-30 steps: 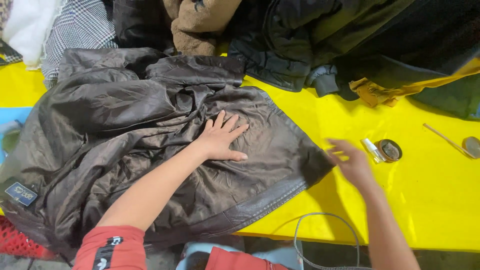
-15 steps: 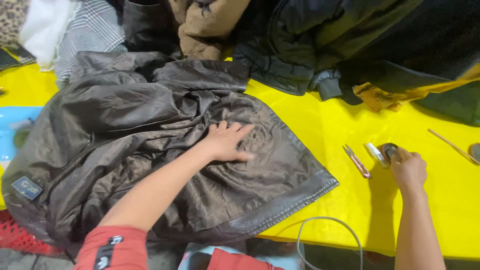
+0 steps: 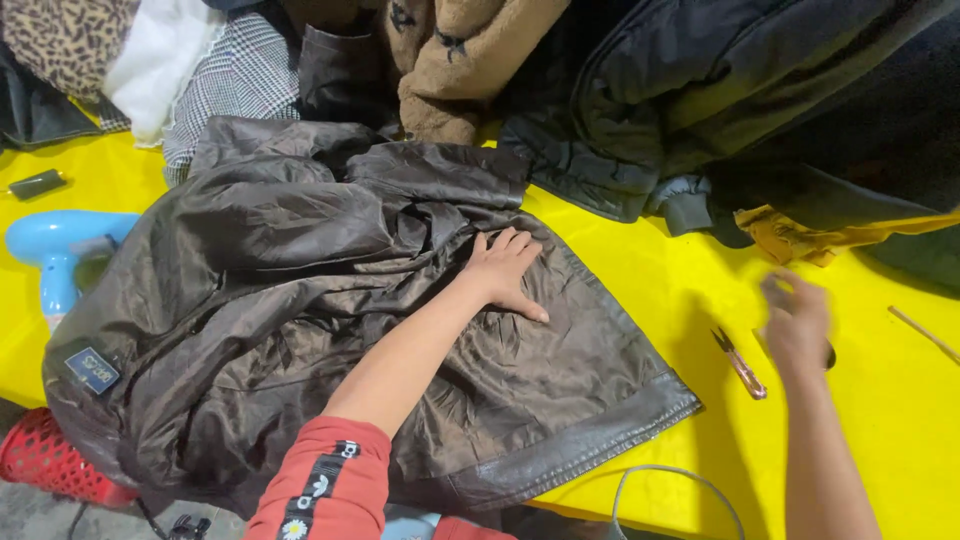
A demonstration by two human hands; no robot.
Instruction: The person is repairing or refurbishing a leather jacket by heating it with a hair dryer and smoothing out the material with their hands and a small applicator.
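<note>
I see my left hand [image 3: 505, 268] flat, fingers spread, pressing the brown jacket [image 3: 330, 310] onto the yellow tabletop [image 3: 660, 290]. My right hand [image 3: 797, 325] hovers blurred, fingers loosely open, just right of the thread snips [image 3: 738, 363], which lie slanted toward me.

Left forearm stretched forward from a red sleeve, bare to the wrist; left hand [image 3: 503, 272] flat, palm down, fingers spread and pointing away, thumb out to the side. Right arm bare, reaching toward the worktop's right edge; right hand [image 3: 797, 322] blurred, fingers loosely curled, palm down.
</note>
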